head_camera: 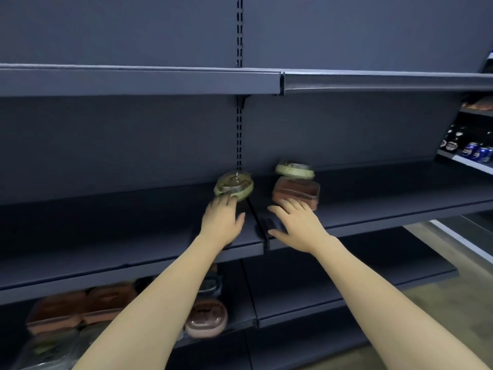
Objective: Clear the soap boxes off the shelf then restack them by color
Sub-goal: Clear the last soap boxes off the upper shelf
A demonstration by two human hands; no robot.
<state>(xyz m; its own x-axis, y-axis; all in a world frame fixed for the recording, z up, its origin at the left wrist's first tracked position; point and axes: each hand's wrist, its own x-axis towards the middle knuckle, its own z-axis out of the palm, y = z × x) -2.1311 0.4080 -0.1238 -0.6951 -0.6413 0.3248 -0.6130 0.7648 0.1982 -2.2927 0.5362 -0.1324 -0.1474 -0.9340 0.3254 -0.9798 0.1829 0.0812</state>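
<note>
On the middle shelf (373, 206), a round soap box (234, 186) sits left of the seam, and right of it a second round box (294, 170) lies on top of a squarish box (296, 192). The left hand (222, 217) lies just before the lone round box, fingertips touching it, and the right hand (296, 222) lies before the stack, fingertips at the lower box. On the lower shelf (293, 297), below and to the left, more soap boxes (80, 308) lie together, one round box (206, 317) at their right end.

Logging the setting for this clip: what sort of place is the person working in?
Most likely a shop aisle. Long dark metal retail shelving hangs on a slotted upright, soap boxes sit on the shelf the hands reach for, and cans and bottles line a neighbouring unit at far right.
</note>
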